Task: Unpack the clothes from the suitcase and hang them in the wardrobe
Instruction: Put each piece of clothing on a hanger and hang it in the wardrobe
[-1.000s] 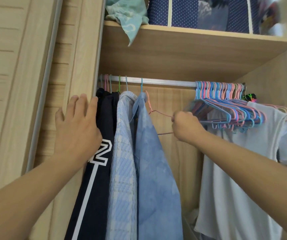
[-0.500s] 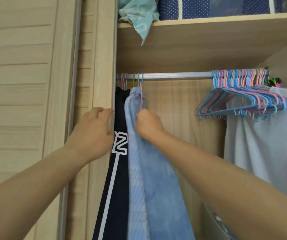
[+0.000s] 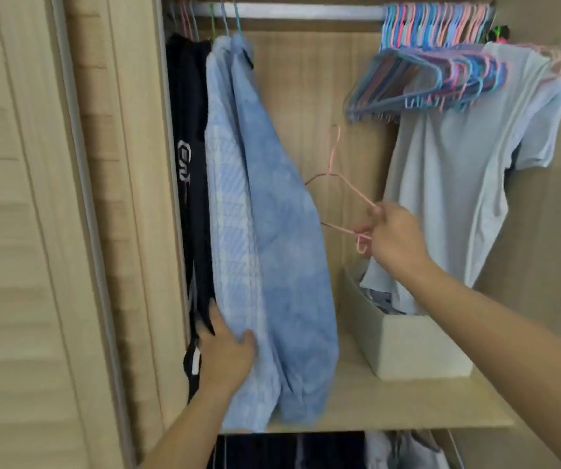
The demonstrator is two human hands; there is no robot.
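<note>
- The right hand (image 3: 392,236) pinches a bare pink wire hanger (image 3: 340,198) at centre frame, now off the rail (image 3: 306,10) and lowered; half a second ago that hand was up at the blue shirt's collar.
- The left hand (image 3: 228,353) has dropped from the wardrobe's door edge to lower left and grips the hem of the checked blue shirt (image 3: 231,214), beside the plain blue shirt (image 3: 282,231).
- No suitcase is in view; likely the freed hanger is for the next garment.
- Spare hangers (image 3: 434,72) bunch at upper right, above a pale t-shirt (image 3: 448,184).
</note>
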